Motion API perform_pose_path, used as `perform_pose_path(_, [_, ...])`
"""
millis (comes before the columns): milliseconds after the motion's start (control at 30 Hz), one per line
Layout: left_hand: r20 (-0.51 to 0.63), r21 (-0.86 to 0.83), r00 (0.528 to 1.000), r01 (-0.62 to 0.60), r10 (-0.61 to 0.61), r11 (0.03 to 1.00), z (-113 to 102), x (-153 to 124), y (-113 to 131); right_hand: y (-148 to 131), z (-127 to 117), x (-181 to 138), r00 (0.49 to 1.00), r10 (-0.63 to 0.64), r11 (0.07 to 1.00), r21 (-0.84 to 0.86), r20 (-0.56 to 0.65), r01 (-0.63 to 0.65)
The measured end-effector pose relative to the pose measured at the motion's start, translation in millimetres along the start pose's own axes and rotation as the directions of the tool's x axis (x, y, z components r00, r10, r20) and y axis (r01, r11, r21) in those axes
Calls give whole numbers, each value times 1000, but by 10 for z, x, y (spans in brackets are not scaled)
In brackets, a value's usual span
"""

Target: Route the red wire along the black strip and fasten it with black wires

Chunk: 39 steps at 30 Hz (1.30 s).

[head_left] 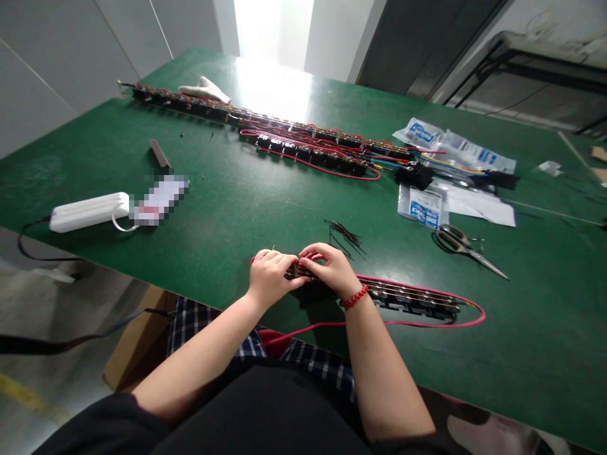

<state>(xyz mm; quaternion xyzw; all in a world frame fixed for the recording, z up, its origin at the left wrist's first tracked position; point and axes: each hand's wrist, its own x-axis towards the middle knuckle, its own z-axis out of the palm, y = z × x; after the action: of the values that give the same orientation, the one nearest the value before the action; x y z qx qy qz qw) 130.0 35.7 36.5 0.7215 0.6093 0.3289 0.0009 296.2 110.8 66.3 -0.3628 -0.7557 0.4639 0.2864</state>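
A long black strip with metal contacts and thin wires along its top, the wired strip (412, 300), lies at the table's near edge. A red wire (477, 309) runs along it and loops around its right end. My left hand (270, 278) is closed around the strip's left part. Close beside it, my right hand (332, 268) bends over the strip, thumb and fingertips pinched at a dark spot between the hands. What the pinch holds is too small to make out. Just beyond my hands is a loose pile of thin black cable ties (348, 237).
Longer wired strips (303, 155) lie across the back of the green table (246, 208). Scissors (469, 249) and plastic bags (422, 205) are on the right. A white power strip (90, 212) sits at left, and a white glove (206, 90) lies behind.
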Motion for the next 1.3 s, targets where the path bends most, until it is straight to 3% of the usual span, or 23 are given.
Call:
perform_pose_path(400, [-13,25,1000,-12,12,1000,-3,1,0,-30,41,3,1000,-9,998,-63,-1,9])
perform_pose_path(867, [-25,35,999,-28,29,999,18,-11,-18,13,26,198,974,215,972,-114,76,-206])
perform_pose_path(1300, [-10,48,1000,-20,20,999,16,-4,-12,38,87,168,970,244,964,-103,-13,-244])
